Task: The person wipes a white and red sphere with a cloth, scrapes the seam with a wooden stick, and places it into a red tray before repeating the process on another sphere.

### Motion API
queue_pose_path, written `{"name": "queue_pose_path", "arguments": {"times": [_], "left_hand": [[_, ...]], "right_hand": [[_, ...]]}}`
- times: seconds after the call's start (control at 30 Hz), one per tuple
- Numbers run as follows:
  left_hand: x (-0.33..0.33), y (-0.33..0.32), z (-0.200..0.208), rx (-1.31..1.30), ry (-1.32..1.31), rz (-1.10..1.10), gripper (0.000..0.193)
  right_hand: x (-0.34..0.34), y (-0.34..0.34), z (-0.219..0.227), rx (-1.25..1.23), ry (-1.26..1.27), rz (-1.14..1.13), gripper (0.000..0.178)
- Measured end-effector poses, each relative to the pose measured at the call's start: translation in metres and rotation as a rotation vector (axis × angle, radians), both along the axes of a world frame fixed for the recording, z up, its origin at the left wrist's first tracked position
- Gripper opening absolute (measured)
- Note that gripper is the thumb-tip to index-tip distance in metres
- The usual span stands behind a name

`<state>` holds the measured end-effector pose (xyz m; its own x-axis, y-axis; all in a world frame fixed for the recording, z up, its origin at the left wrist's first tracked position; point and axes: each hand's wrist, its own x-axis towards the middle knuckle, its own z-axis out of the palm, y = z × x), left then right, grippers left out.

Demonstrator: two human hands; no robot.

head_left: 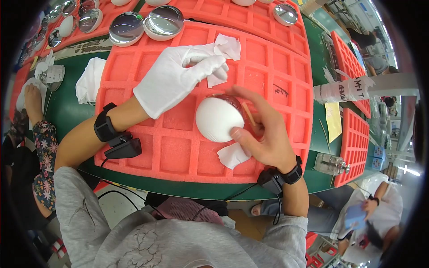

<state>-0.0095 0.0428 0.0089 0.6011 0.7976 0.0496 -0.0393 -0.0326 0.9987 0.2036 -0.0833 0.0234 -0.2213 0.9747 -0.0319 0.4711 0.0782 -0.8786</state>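
My left hand, in a white glove, is at the middle of the red foam tray. Its thumb and fingers close on a crumpled white wipe, part of which shows below the fingers. Bare, my right hand curls around a glass dome with a rounded white side; the white side faces left, and the dark glassy side is mostly behind my fingers. A thin wooden stick shows between those fingers. Just below the dome lies another white wipe on the tray.
Two glass domes sit at the tray's far left, with more domes beyond. A bunched white cloth lies left of the tray on the green table. To the right are a glass bottle, a wrapped post and people.
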Motion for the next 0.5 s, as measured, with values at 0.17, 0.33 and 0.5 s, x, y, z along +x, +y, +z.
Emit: {"name": "queue_pose_path", "arguments": {"times": [0.17,0.33,0.5], "left_hand": [[-0.002,0.005,-0.013,0.284,-0.007,0.085,0.013],[-0.002,0.004,-0.011,0.411,0.015,0.142,0.015],[-0.003,0.006,-0.011,0.35,0.024,0.096,0.016]], "right_hand": [[0.008,0.0,0.004,0.107,0.105,-0.201,0.038],[0.022,0.014,-0.015,0.415,0.246,-0.25,0.03],[0.032,0.005,-0.007,0.514,0.087,-0.415,0.037]]}}
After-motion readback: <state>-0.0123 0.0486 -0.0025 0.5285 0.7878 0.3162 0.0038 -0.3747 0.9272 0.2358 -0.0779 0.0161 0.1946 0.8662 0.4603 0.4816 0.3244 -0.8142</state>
